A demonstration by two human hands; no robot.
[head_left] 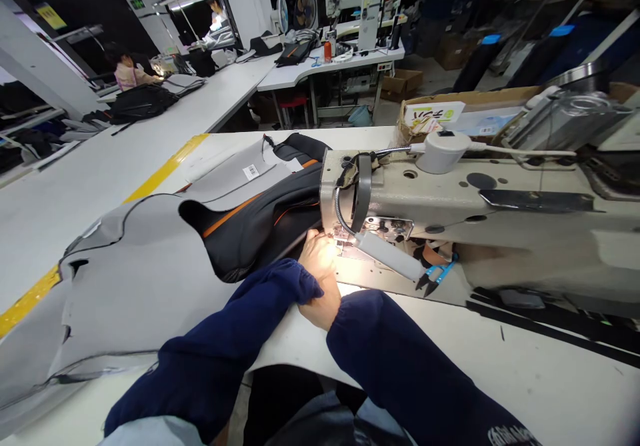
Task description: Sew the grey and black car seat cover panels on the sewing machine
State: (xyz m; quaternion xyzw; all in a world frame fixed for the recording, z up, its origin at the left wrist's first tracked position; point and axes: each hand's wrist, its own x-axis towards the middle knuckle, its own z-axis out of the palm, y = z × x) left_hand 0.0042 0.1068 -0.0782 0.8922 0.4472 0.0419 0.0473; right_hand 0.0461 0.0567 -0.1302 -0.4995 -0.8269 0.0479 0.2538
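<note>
Black fabric [260, 226] with orange piping [230, 214] lies bunched on the table [500, 353], its right end fed under the head of the sewing machine [450, 199], just left of the presser foot [343, 243]. It joins a wide grey panel [145, 259] that spreads flat towards me and off to the left. My left hand [316, 254] rests on the black edge right at the foot, fingers close together and laid flat; the lamp [390, 254] glare hides whether they pinch it. My right hand [323, 307] sits just behind, touching the left wrist, and I cannot tell how its fingers stand. I judge the piece soft and limp, padded enough to hold a fold, and the big panel likely to drag; best gripped at the seam edge near the foot. Blue snips [435, 276] lie just beside the lamp
</note>
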